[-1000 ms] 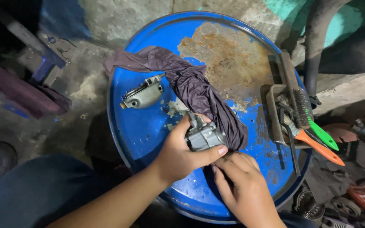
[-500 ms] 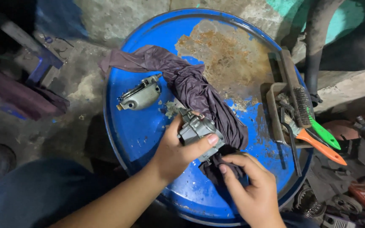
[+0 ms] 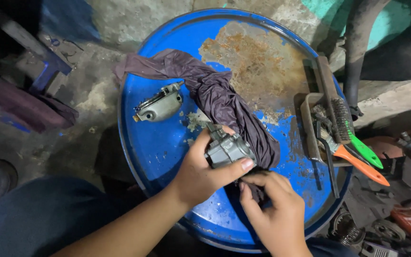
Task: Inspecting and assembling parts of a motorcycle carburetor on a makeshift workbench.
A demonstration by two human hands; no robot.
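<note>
A small grey metal part (image 3: 228, 150) sits in the left hand (image 3: 200, 173), lifted just above the near side of the blue drum lid (image 3: 158, 143), the grip closed round it with the thumb laid across its lower edge and the fingers wrapped behind. Right beneath it, the right hand (image 3: 274, 214) pinches the dark end of the purple rag (image 3: 215, 95) between thumb and fingertips, that grip pressed together on the cloth. The rag trails away from the hands in a twisted rope across the lid, spreading out toward the far left rim. To the left of the rag a second grey metal housing (image 3: 160, 104) lies flat on the blue paint, well apart from the hands. Farther out, a rusty patch (image 3: 258, 62) covers the far middle of the lid. Along the right edge rests a wire brush (image 3: 342, 119), beside a green handle (image 3: 367, 151) and an orange handle (image 3: 362, 165).
</note>
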